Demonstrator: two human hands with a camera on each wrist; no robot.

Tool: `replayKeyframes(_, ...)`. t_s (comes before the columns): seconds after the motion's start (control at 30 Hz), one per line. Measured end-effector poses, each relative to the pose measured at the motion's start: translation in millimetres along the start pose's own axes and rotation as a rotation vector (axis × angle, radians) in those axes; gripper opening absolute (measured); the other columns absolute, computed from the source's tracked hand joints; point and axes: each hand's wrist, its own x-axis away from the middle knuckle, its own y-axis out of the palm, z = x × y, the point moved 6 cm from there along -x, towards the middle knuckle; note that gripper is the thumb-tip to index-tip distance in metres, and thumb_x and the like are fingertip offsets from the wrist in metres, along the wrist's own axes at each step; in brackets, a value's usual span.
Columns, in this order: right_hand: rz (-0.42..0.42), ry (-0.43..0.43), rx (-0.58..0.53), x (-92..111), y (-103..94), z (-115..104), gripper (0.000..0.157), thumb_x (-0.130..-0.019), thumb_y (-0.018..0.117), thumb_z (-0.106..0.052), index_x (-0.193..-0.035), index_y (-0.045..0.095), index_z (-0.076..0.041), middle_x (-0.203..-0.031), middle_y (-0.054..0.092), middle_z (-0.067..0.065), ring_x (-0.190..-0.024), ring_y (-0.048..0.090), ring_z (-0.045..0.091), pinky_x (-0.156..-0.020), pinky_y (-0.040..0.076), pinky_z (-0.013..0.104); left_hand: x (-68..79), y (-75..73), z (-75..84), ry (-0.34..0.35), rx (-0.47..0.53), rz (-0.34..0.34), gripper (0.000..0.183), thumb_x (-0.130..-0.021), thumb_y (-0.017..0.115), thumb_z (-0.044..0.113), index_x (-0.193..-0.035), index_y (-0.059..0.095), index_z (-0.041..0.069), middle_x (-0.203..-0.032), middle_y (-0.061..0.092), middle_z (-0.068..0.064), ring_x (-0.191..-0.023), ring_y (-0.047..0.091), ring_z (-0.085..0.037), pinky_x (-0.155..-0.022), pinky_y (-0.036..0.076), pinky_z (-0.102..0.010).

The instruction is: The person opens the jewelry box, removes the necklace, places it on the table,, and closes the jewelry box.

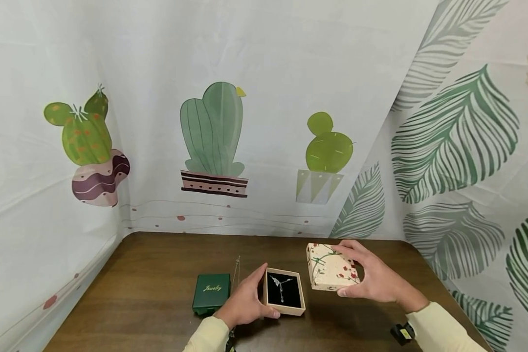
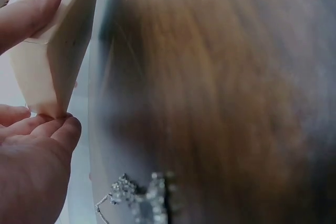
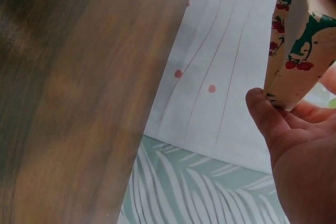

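Note:
My left hand [image 1: 246, 300] grips the bottom half of a cream jewelry box [image 1: 286, 310] by its sides. Inside, a silver necklace [image 1: 281, 289] lies on a black insert [image 1: 294, 296]. To the right, my right hand [image 1: 374, 278] holds the box lid [image 1: 330, 269], cream with red flowers and green stems, between thumb and fingers, apart from the bottom half. In the left wrist view, fingers and thumb clasp the box bottom [image 2: 37, 72]. The right wrist view shows the patterned lid [image 3: 299, 66] in the right hand's fingers.
A green box [image 1: 211, 291] lettered "Jewelry" sits on the brown table [image 1: 158, 259] left of my left hand. Behind that hand lies a thin chain [image 1: 236, 271]. Sparkling silver jewelry [image 2: 139, 195] shows low in the left wrist view. Printed cloth [image 1: 273, 146] hangs behind the table.

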Motion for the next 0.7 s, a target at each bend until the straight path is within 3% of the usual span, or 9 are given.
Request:
replayKeyframes(0.33, -0.014, 0.007, 0.002, -0.1, 0.8, -0.7, 0.095, -0.065, 0.098, -0.047, -0.146, 0.060, -0.018, -0.141, 0.054, 0.002, -0.121, 0.054, 0.018, -0.093, 0.052, 0.034, -0.7, 1.3, 0.1, 0.030, -0.072, 0.005, 0.122, -0.068, 0.099, 0.036, -0.163, 0.029, 0.004, -0.165, 0.040, -0.018, -0.150, 0.043, -0.039, -0.116, 0.041, -0.061)
replayKeyframes(0.7, -0.015, 0.003, -0.005, 1.1, 1.3, -1.6, 0.094, -0.066, 0.097, -0.047, -0.146, 0.060, -0.014, -0.141, 0.054, 0.005, -0.121, 0.055, 0.020, -0.093, 0.053, 0.035, 1.5, 3.4, 3.2, 0.010, -0.096, -0.026, 0.119, -0.069, 0.098, 0.030, -0.162, 0.030, 0.002, -0.166, 0.038, -0.019, -0.151, 0.041, -0.041, -0.116, 0.041, -0.062)
